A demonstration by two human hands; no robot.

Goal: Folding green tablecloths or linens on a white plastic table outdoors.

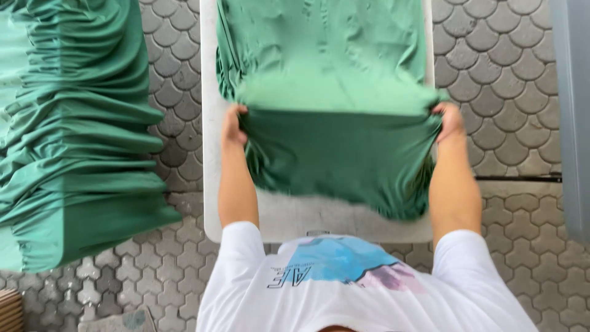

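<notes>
White T-shirt, worn by the person: nearest the camera, lower centre, with a blue and pink print on the chest.

Green cloth: spread along a white table, the near end lifted and folded back so that a darker flap hangs toward the person. Surface wrinkled, gathered into pleats at its left edge.

Left hand: closed on the left corner of the fold, fingers curled into the fabric, forearm bare and stretched forward.

Right hand: closed on the right corner of the same fold, gripping likewise; the cloth is drawn taut between the two hands.

White table: long, narrow, running away from the person; a bare strip shows below the hanging flap and along the left side.

Second green cloth: large, heavily pleated mass at far left, well apart from the table.

Paving: grey interlocking stones on both sides of the table.

Grey panel: upright edge at far right.
</notes>
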